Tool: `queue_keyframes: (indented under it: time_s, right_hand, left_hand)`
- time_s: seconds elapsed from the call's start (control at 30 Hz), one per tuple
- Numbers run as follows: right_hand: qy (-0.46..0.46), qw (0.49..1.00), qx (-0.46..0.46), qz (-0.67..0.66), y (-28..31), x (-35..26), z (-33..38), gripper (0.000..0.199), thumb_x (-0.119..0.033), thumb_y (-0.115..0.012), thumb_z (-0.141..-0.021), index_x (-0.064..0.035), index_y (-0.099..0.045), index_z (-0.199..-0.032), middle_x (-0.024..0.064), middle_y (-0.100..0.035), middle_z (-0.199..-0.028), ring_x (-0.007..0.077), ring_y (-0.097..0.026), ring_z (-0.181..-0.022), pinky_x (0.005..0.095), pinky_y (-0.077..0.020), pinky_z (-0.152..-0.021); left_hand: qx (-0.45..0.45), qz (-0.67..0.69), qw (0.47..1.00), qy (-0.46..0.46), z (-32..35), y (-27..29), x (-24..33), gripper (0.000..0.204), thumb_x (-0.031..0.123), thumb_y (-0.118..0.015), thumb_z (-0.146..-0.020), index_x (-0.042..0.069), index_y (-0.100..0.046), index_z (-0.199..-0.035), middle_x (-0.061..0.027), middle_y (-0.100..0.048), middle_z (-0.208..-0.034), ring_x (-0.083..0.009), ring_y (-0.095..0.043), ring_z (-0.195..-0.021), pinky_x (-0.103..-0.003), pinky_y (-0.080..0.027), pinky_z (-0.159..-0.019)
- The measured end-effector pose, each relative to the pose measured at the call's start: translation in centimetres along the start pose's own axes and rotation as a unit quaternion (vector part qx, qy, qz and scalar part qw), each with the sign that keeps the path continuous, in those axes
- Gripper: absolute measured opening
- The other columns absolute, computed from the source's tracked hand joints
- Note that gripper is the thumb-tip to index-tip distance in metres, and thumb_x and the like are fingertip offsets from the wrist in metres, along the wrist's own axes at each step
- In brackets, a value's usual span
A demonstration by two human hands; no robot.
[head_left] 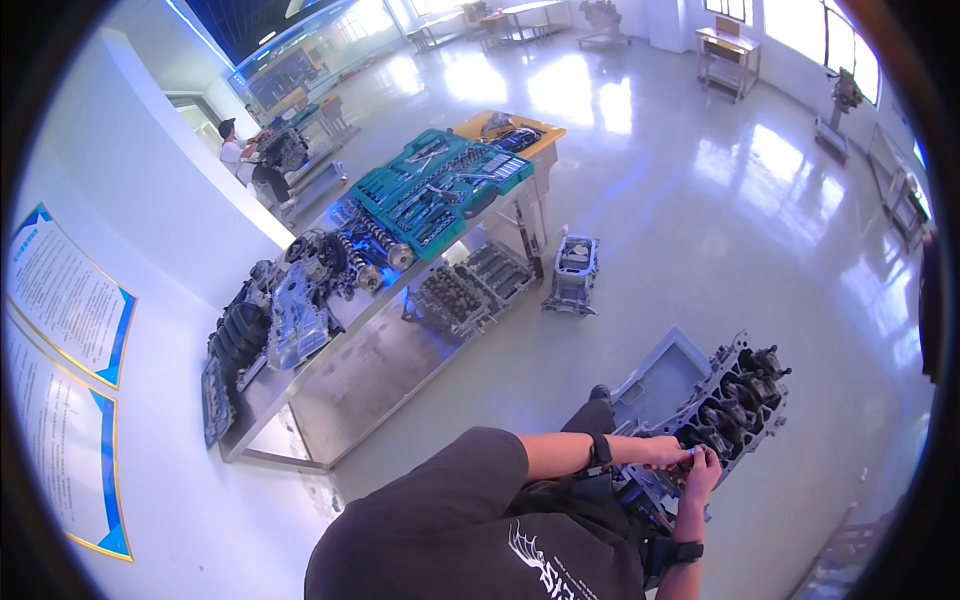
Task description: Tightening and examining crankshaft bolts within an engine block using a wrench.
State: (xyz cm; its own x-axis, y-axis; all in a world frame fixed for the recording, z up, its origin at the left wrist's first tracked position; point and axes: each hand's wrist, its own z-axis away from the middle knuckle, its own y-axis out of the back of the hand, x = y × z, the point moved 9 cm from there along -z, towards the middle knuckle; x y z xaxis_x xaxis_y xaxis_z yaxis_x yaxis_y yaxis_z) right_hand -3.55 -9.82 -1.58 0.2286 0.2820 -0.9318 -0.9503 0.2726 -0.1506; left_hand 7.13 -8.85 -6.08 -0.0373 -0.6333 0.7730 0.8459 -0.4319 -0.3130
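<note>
An engine block [735,405] with its crankshaft side facing up sits low in front of me at the right. My left hand [660,451] reaches across to its near end, with the fingers closed. Beside it my right hand [703,472] is raised in a pinch, its fingertips meeting those of the left. A small light spot shows between the fingertips, but what they hold is too small to make out. Both hands are over the near end of the block and partly cover it.
A grey tray [662,372] lies beside the block. To the left, a metal bench [350,400] carries engine parts, a green socket set case [440,185] and a yellow bin [545,135]. An aluminium housing [575,275] stands on the floor. Another person [235,150] works farther back.
</note>
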Motion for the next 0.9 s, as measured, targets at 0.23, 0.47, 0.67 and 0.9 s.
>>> queue_keyframes:
  time_s: [0.23, 0.47, 0.67, 0.9]
  right_hand:
    - [0.023, 0.973, -0.074, 0.218, 2.8, 4.4, -1.8, 0.012, -0.011, -0.059, -0.089, 0.0007, -0.061, -0.087, 0.0054, -0.060, -0.064, 0.0093, -0.053, -0.048, 0.0229, -0.0401, -0.044]
    - [-0.032, 0.983, -0.016, 0.181, 2.8, 5.0, -1.6, 0.013, -0.011, -0.062, -0.086, 0.0004, -0.056, -0.086, 0.0076, -0.060, -0.060, 0.0113, -0.054, -0.046, 0.0242, -0.0400, -0.041]
    - [0.003, 0.975, -0.029, 0.222, 2.7, 4.3, -1.9, 0.010, -0.009, -0.061, -0.086, -0.0004, -0.056, -0.088, 0.0064, -0.059, -0.060, 0.0116, -0.054, -0.046, 0.0249, -0.0393, -0.041]
    - [0.015, 0.978, -0.057, 0.199, 3.6, 5.6, -2.4, 0.007, -0.007, -0.057, -0.090, -0.0011, -0.054, -0.091, 0.0076, -0.062, -0.064, 0.0130, -0.057, -0.046, 0.0239, -0.0403, -0.040]
  left_hand:
    - [0.076, -0.573, 0.815, 0.044, 4.2, 2.3, 7.5, 0.058, 0.055, -0.054, -0.084, 0.002, -0.070, -0.102, -0.0196, -0.067, -0.105, -0.0346, -0.063, -0.103, -0.041, -0.051, -0.085]
    - [0.072, -0.671, 0.738, -0.001, 2.1, 1.8, 9.1, 0.059, 0.059, -0.054, -0.083, 0.006, -0.070, -0.103, -0.0157, -0.069, -0.100, -0.0308, -0.066, -0.096, -0.040, -0.053, -0.080]
    - [0.047, -0.709, 0.704, 0.020, 0.4, 1.3, 8.5, 0.064, 0.064, -0.057, -0.078, 0.007, -0.071, -0.104, -0.0140, -0.069, -0.103, -0.0282, -0.067, -0.097, -0.038, -0.053, -0.081]
    - [0.049, -0.721, 0.691, 0.000, -0.6, 1.2, 9.3, 0.065, 0.065, -0.062, -0.072, 0.007, -0.072, -0.099, -0.0128, -0.070, -0.098, -0.0270, -0.068, -0.093, -0.038, -0.053, -0.078]
